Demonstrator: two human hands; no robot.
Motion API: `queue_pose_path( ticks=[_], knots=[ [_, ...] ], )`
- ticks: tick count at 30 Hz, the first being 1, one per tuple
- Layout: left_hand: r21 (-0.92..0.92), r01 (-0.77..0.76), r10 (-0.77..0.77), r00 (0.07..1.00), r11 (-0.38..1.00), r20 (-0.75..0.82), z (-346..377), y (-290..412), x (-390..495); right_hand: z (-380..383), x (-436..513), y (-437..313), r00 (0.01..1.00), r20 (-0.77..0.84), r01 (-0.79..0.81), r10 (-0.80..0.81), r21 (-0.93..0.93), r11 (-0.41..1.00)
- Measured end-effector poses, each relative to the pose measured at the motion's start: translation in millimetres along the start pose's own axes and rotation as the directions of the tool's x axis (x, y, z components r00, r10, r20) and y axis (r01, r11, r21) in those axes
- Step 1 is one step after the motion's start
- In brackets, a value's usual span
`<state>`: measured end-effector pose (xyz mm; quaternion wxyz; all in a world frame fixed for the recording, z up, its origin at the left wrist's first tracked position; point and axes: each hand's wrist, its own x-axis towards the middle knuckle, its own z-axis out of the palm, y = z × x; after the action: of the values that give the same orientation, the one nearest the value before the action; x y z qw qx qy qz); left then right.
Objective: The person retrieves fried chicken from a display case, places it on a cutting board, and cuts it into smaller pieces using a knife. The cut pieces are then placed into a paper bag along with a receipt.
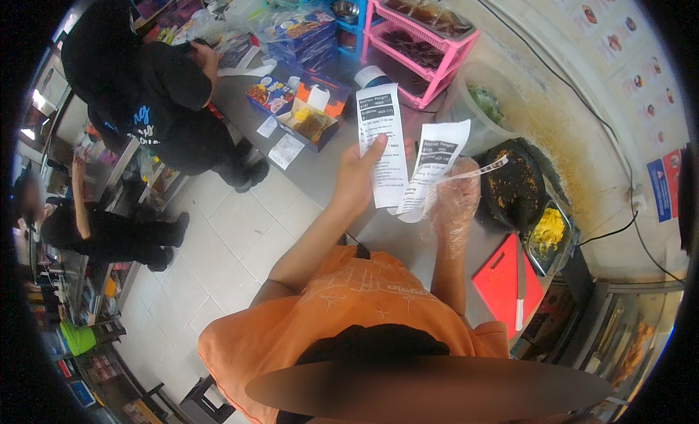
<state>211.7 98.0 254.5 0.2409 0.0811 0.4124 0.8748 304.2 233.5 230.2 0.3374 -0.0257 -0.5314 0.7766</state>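
My bare left hand (357, 175) grips a long printed paper slip (385, 112), thumb across its front. In my right hand (457, 197), which wears a clear plastic glove, is a second printed slip (437, 151) with a curled lower end. A narrow paper strip (480, 170) sticks out to the right from that same hand. The slips' lower ends meet or overlap above the metal worktop (382, 233). Beyond my left hand stands an open cardboard food box (319, 142) with yellow and brown food inside. Two small paper slips (286, 152) lie by it.
A pink tiered rack (423, 47) and a plastic tub of greens (483, 104) stand at the back. To the right are a dark pan (513, 183), a container of yellow food (549, 233), and a red cutting board (505, 282) bearing a knife (520, 287). Two people in black stand left.
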Motion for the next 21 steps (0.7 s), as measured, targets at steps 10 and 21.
queue_pose_path(
  ticks=[10, 21],
  knots=[
    [0.214, -0.108, 0.135, 0.984, 0.971, -0.115, -3, -11, -3, 21, 8, 0, 0.98, -0.022, 0.166, -0.199, -0.46, 0.872],
    [0.087, -0.017, 0.029, 0.99, 0.996, -0.141, -4, -15, -9, 36, 3, 0, 0.991, -0.112, 0.044, -0.066, -0.19, 0.981]
  ],
)
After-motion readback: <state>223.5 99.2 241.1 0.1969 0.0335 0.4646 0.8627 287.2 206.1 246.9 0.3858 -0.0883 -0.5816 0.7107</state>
